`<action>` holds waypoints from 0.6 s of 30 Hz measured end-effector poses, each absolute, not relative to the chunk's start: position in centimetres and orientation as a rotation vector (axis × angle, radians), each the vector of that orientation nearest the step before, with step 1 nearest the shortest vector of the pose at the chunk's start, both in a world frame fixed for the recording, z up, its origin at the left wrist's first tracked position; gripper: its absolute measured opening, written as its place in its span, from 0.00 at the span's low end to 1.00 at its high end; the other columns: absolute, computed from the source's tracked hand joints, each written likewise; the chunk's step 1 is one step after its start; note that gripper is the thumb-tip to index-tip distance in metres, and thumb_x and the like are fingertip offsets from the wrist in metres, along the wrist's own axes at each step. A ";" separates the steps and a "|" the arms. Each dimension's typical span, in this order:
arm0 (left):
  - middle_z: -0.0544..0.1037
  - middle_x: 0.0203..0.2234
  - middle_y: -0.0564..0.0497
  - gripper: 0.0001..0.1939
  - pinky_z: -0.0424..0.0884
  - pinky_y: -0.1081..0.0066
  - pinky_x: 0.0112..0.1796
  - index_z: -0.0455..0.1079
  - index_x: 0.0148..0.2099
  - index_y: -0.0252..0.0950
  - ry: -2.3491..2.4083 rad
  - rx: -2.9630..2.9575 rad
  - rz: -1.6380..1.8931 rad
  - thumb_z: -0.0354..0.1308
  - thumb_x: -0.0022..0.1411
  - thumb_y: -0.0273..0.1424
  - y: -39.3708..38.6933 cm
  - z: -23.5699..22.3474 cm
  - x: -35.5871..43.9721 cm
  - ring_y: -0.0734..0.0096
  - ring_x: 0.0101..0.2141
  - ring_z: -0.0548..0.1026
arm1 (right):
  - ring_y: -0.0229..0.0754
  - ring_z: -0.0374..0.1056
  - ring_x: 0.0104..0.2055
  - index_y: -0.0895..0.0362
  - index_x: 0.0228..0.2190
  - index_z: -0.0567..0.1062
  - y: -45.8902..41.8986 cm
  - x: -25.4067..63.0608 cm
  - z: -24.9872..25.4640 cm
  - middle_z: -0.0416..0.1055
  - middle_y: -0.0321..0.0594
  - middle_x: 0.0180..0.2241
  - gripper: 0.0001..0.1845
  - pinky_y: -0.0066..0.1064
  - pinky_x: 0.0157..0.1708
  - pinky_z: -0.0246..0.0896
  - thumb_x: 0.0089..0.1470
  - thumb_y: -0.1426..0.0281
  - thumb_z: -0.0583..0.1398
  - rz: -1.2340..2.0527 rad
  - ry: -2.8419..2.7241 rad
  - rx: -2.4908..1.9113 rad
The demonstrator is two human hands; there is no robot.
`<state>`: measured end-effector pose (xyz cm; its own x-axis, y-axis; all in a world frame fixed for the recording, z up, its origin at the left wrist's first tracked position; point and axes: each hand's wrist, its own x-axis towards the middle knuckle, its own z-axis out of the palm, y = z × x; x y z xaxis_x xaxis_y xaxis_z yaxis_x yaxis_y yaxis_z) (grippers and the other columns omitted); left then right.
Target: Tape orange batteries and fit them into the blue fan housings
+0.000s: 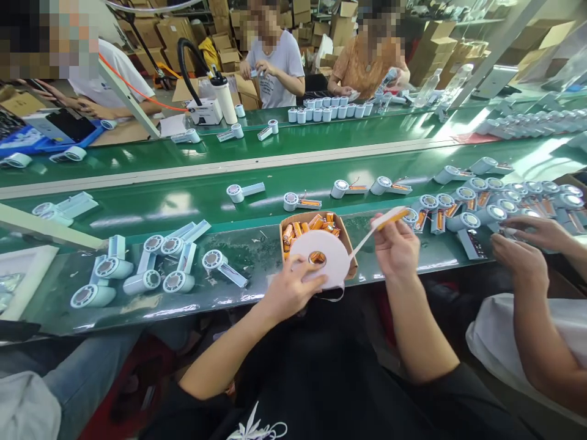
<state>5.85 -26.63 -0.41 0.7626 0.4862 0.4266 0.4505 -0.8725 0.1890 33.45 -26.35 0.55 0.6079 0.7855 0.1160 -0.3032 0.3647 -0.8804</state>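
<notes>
Fingers of the left hand (293,282) curl over the face of a white tape roll (337,244), some beside its core hole, holding it above the near edge of the green workbench (254,244). I see the right hand (398,244) pinching an orange battery cell (400,215) between thumb and fingertips, up and to the right of the roll, with a white tape strip (363,243) stretched between the two. To my eye the step in hand is putting tape on that cell; the strip seems to lie along it and still joins the roll. As I judge it, the next move calls for a steady left hold and a clean parting of the strip near the cell; I can't make out a cutter.

A cardboard box (353,267) of orange cells (304,227) sits just behind the roll, which partly blocks it from the front. Below the roll hangs a thin loop (330,300) that could snag. Loose pale-blue fan housings (213,260) lie to the left, while a dense cluster of housings (468,220) crowds the right, beside a co-worker's hands (521,261), so I'd avoid swinging wide there.
</notes>
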 end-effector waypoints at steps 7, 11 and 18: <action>0.77 0.56 0.40 0.44 0.72 0.47 0.61 0.61 0.72 0.39 0.814 2.926 0.660 0.71 0.61 0.46 -22.2 1.4 7.2 0.46 0.58 0.69 | 0.44 0.82 0.43 0.54 0.40 0.80 -25.3 31.1 1.8 0.85 0.39 0.40 0.23 0.35 0.45 0.80 0.44 0.63 0.79 0.748 -0.605 -0.884; 0.75 0.56 0.38 0.40 0.73 0.49 0.58 0.66 0.68 0.37 1.011 2.938 0.686 0.71 0.60 0.45 -22.7 -0.1 7.2 0.45 0.55 0.69 | 0.42 0.82 0.42 0.53 0.39 0.78 -26.1 28.6 1.2 0.85 0.38 0.40 0.22 0.33 0.44 0.79 0.45 0.62 0.78 0.710 -0.550 -0.867; 0.75 0.50 0.39 0.27 0.71 0.50 0.54 0.71 0.63 0.37 1.002 2.982 0.602 0.66 0.65 0.39 -24.2 -0.4 6.6 0.46 0.52 0.68 | 0.48 0.82 0.46 0.54 0.40 0.75 -27.1 26.7 -0.1 0.85 0.43 0.44 0.24 0.44 0.51 0.78 0.48 0.59 0.77 0.810 -0.628 -0.950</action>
<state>6.62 -24.16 -0.44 0.7338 0.5707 0.3686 0.5936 -0.8025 0.0608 26.73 -27.05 -0.07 0.5548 0.8239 0.1162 -0.3181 0.3391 -0.8853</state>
